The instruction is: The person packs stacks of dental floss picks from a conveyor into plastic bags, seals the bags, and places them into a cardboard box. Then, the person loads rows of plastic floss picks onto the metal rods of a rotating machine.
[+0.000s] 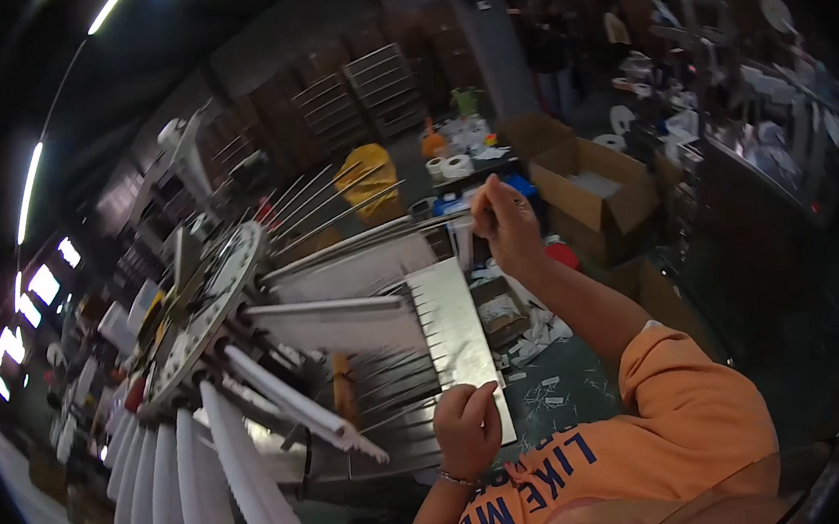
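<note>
My right hand (505, 217) is raised at the outer end of a thin metal rod (377, 234), its fingers closed around the tip. Lower down, my left hand (469, 429) has curled fingers beside the edge of a shiny notched metal plate (458, 333). Whatever it may hold is hidden. Both hands are to the right of a round metal wheel (207, 316) with rods radiating from it. White fabric strips (198, 491) hang from its lower rods, and one rolled white piece (287, 398) points toward my left hand.
Open cardboard boxes (587, 182) stand beyond my right hand. White rolls (449, 168) and a yellow bag (369, 179) are behind the rods. White scraps (549, 390) litter the green floor. Other machines (754, 98) fill the far right, with a person (552, 61) in the background.
</note>
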Motion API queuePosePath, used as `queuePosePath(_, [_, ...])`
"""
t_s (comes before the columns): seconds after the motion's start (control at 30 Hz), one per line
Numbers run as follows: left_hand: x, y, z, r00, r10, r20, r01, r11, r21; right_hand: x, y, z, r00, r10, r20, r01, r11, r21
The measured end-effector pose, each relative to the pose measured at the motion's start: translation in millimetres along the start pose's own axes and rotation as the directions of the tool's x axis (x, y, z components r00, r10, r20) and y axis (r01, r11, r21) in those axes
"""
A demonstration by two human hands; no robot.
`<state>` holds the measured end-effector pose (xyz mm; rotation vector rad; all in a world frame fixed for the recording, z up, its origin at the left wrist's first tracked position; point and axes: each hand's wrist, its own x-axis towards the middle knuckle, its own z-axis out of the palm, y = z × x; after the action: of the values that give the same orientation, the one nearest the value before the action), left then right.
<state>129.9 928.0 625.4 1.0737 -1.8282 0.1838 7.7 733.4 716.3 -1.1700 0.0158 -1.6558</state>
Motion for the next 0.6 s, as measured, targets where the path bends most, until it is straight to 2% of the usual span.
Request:
queuePosePath(0.13, [-2, -9, 13, 1.000, -0.004, 0.009, 0.003, 1.000, 0.019, -9, -46, -47, 0.993, 0.001, -0.114, 0.011, 0.994, 0.109])
queuePosePath(0.2, [4, -6, 16, 0.999, -0.007, 0.046, 0.007, 1.000, -0.011, -21, -78, -69, 0.969, -0.083, -0.232, 0.101, 0.993, 0.068])
queuePosePath(0.27, [8, -8, 23, 0.997, 0.002, 0.073, 0.001, 0.999, -0.045, -37, -112, -101, 0.858, -0.002, -0.514, 0.101, 0.981, 0.165])
queuePosePath(0.3, [12, -7, 27, 0.996, 0.010, 0.087, -0.005, 0.998, -0.060, -52, -122, -141, 0.925, 0.010, -0.379, 0.055, 0.986, 0.160])
queuePosePath(0.37, [23, -2, 40, 0.989, 0.139, 0.043, -0.133, 0.984, -0.117, -74, -122, -167, 0.904, -0.067, -0.423, 0.132, 0.983, 0.127])
queuePosePath(0.4, [31, 0, 44, 0.972, 0.203, 0.115, -0.196, 0.978, -0.072, -84, -120, -175, 0.884, -0.137, -0.447, 0.202, 0.974, 0.100])
queuePosePath(0.47, [62, 31, 56, 0.935, 0.322, 0.148, -0.338, 0.935, 0.109, -112, -95, -175, 0.872, -0.041, -0.489, 0.037, 0.999, -0.018])
queuePosePath(0.53, [70, 22, 82, 0.917, 0.230, 0.326, -0.268, 0.960, 0.077, -129, -73, -160, 0.897, 0.028, -0.441, -0.082, 0.991, -0.106])
queuePosePath(0.57, [67, 7, 100, 0.895, 0.143, 0.422, -0.161, 0.987, 0.006, -133, -62, -163, 0.931, 0.094, -0.353, -0.146, 0.982, -0.123])
queuePosePath(0.6, [64, -1, 108, 0.836, -0.045, 0.547, 0.094, 0.994, -0.062, -133, -51, -168, 0.951, 0.167, -0.261, -0.209, 0.967, -0.144])
